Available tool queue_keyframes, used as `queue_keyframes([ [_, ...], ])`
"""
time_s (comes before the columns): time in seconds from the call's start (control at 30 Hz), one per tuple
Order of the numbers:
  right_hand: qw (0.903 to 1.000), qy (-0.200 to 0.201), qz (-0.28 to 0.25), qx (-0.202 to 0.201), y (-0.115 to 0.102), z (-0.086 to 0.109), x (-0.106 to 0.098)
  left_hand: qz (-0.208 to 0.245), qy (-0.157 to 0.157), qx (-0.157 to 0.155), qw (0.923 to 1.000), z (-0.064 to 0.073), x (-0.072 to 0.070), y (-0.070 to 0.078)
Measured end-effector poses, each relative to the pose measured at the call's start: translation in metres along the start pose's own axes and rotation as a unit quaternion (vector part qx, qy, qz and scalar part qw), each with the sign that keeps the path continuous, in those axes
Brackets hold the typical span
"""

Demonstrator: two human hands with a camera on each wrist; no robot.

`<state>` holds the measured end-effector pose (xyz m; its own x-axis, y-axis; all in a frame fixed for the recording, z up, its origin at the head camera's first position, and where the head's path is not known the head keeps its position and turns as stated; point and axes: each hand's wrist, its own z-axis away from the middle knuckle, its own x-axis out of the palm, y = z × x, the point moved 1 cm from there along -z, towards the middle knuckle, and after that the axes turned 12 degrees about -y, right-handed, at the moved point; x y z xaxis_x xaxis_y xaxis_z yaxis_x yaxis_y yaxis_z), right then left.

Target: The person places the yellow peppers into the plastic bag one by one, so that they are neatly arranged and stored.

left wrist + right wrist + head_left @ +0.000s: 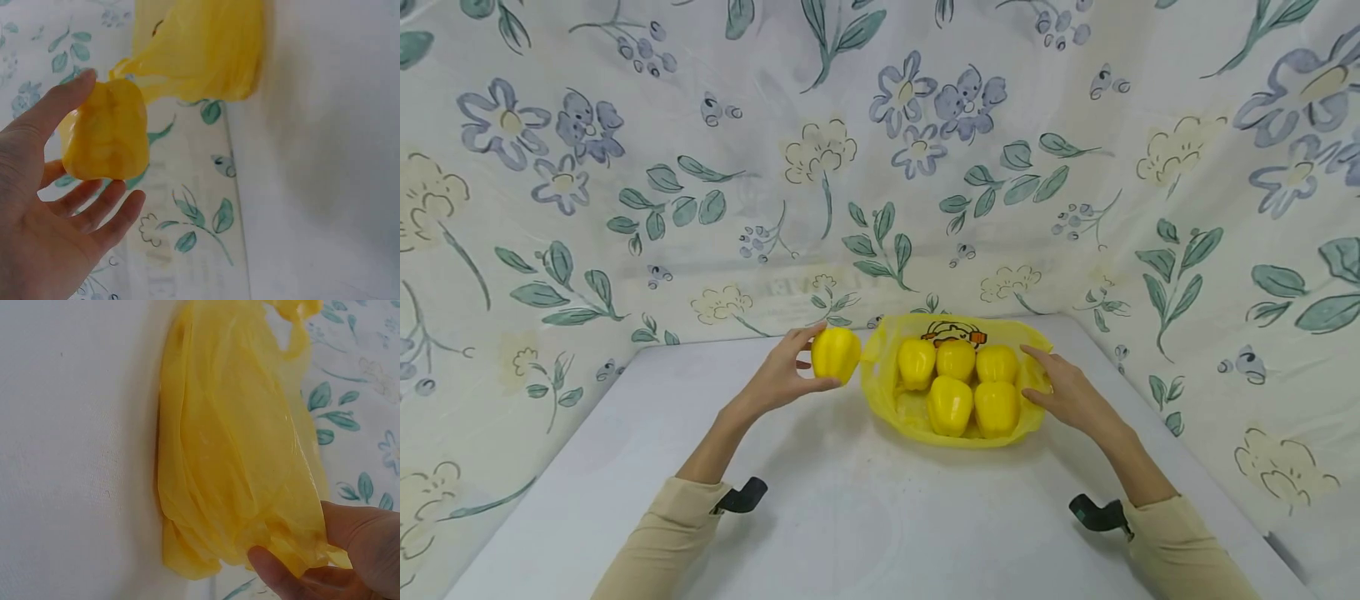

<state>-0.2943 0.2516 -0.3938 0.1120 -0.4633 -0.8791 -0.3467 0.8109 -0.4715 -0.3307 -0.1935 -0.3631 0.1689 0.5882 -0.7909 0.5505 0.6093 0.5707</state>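
Observation:
A glossy yellow bell pepper point(835, 356) is in my left hand point(781, 372), raised just left of the bag. The left wrist view shows the thumb on one side of the pepper point(107, 131) and fingers on the other. The thin yellow plastic bag point(917, 430) stands wide-mouthed on the table, with several yellow bell peppers point(951, 406) inside. On its right side, my right hand point(1067, 392) grips the bag's edge. In the right wrist view, thumb and fingers pinch the bag's film point(237, 437); part of that hand lies beyond the frame.
Under everything is a white table point(865, 517). Behind it and at the sides hangs a floral cloth point(745, 208), close to the bag's back. A dark wrist device point(742, 495) sticks out from the left cuff, and another dark device point(1097, 512) from the right.

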Motion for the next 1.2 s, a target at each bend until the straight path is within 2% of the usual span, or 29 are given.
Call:
queue_keyframes([
  [0.37,1.0000,-0.002,-0.002,0.005,0.000,0.001,-0.002,0.015,-0.012,0.032,0.9993,-0.009,0.000,0.048],
  [0.53,1.0000,-0.002,-0.001,0.005,0.000,0.001,-0.003,0.013,-0.023,0.054,0.9982,-0.014,0.004,0.064],
  [0.7,1.0000,-0.003,-0.001,0.007,-0.001,0.002,-0.003,0.017,-0.033,0.071,0.9968,-0.021,0.014,0.069],
  [0.9,1.0000,-0.003,-0.006,0.007,-0.001,0.002,-0.001,0.034,-0.056,0.077,0.9949,-0.030,0.034,0.070],
  [1.07,0.9999,-0.006,-0.006,0.011,-0.001,0.002,-0.001,0.036,-0.077,0.066,0.9942,-0.035,0.051,0.071],
  [1.2,0.9999,-0.005,-0.004,0.007,-0.001,0.002,-0.001,0.026,-0.082,0.050,0.9950,-0.037,0.061,0.071],
])
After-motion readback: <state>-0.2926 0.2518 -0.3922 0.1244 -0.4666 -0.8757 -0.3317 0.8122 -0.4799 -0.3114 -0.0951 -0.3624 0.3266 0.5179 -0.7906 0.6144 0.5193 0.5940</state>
